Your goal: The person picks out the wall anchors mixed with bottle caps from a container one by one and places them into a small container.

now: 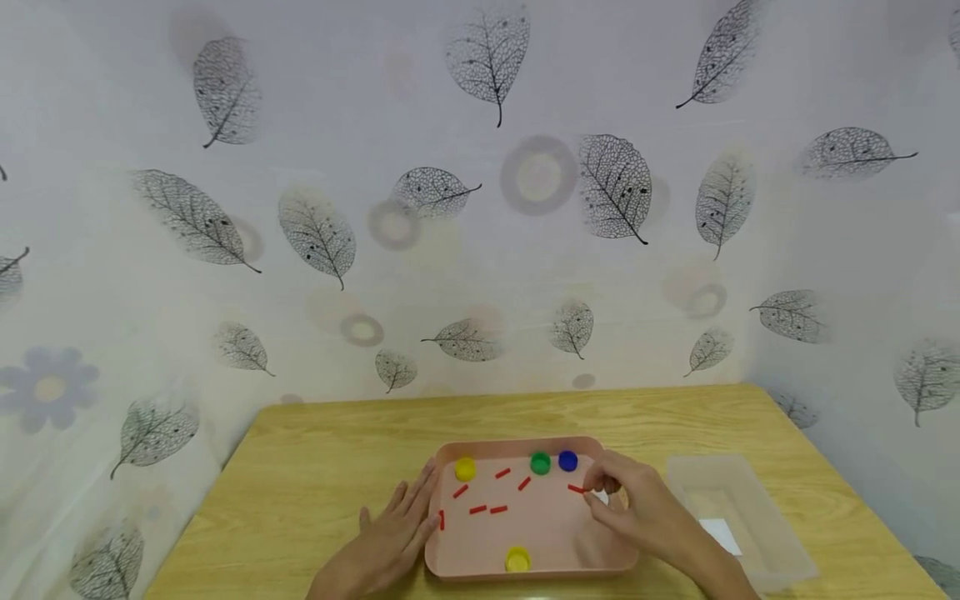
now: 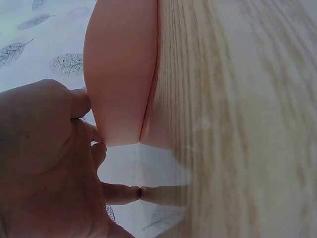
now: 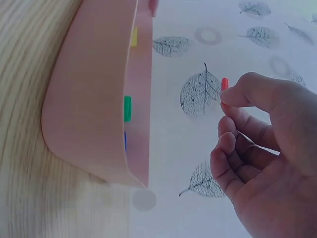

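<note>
The left hand (image 1: 390,531) had its fingers (image 1: 417,492) spread, pointing far. The right hand (image 1: 636,504), on the right, was pinching.

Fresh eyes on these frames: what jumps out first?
Probably the pink tray on the wooden table, with short red sticks scattered inside beside two yellow caps. Over its right side, the right hand pinches one stick. Behind, dark leaf prints cover the pale backdrop.
</note>
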### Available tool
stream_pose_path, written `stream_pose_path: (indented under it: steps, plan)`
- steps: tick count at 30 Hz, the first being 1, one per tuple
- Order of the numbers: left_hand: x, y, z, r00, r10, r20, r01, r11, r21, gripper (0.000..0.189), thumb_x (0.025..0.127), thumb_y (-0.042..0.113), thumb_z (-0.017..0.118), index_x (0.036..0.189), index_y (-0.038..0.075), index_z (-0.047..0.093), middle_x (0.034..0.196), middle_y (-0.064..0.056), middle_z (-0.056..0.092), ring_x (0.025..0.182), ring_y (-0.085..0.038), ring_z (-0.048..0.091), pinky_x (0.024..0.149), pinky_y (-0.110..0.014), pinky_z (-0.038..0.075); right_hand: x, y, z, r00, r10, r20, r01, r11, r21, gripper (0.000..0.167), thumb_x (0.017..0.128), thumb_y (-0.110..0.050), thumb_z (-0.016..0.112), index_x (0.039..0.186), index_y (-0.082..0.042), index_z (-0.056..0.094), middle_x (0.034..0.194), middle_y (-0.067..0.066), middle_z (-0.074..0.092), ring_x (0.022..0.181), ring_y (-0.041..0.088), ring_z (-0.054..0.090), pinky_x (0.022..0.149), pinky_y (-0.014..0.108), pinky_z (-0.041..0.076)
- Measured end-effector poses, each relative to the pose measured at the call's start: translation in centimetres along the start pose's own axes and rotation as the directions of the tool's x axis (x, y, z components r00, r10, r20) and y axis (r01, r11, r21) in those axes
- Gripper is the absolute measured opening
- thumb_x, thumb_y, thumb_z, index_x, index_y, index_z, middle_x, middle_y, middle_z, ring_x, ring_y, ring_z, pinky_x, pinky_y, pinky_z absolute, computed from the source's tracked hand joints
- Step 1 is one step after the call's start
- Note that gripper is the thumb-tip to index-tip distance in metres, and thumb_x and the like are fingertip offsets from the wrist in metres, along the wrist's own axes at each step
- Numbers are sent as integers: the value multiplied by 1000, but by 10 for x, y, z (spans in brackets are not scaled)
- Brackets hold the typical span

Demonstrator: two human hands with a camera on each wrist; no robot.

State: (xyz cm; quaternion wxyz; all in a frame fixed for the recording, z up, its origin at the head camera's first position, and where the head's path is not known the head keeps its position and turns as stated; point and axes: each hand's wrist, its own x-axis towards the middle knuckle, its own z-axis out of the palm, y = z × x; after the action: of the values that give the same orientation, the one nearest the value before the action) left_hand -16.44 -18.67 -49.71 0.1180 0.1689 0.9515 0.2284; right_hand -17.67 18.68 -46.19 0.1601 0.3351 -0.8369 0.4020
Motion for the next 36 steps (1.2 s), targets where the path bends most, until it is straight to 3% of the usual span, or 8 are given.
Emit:
stream_pose_path:
  steps: [4, 10, 18, 36]
  plan:
    - [0, -1, 0, 1000, 6, -6, -6, 1000, 3, 67, 111, 54, 27, 167, 21, 10, 173, 5, 7, 152, -44, 23, 94, -92, 9, -4, 4, -12, 998, -7, -58, 2, 997, -78, 31, 80, 5, 81, 90, -19, 66, 86, -18, 58, 73, 4, 55, 64, 22, 51]
    - [-2, 2, 2, 1000, 2, -8, -2, 1000, 0, 67, 111, 54, 27, 167, 22, 10, 173, 4, 7, 151, -45, 23, 94, -92, 9, -11, 13, -33, 988, -6, -152, -21, 983, -181, 42, 72, 11, 82, 88, -23, 64, 84, -19, 58, 70, 2, 53, 63, 16, 46]
    - [-6, 7, 5, 1000, -25, -16, 25, 1000, -4, 67, 110, 55, 28, 167, 24, 11, 173, 4, 9, 152, -44, 23, 95, -92, 9, -21, 26, -53, 984, -3, -176, -35, 976, -216, 41, 72, 12, 81, 88, -22, 64, 83, -18, 59, 70, 1, 53, 64, 13, 44]
    - [-6, 8, 7, 999, -39, -7, 39, 999, -6, 67, 110, 56, 27, 167, 25, 9, 173, 6, 6, 152, -44, 22, 94, -92, 8, -47, 56, -86, 965, 137, -224, -198, 940, -279, 33, 74, 8, 82, 85, -19, 67, 76, -17, 56, 66, 0, 48, 58, 16, 40]
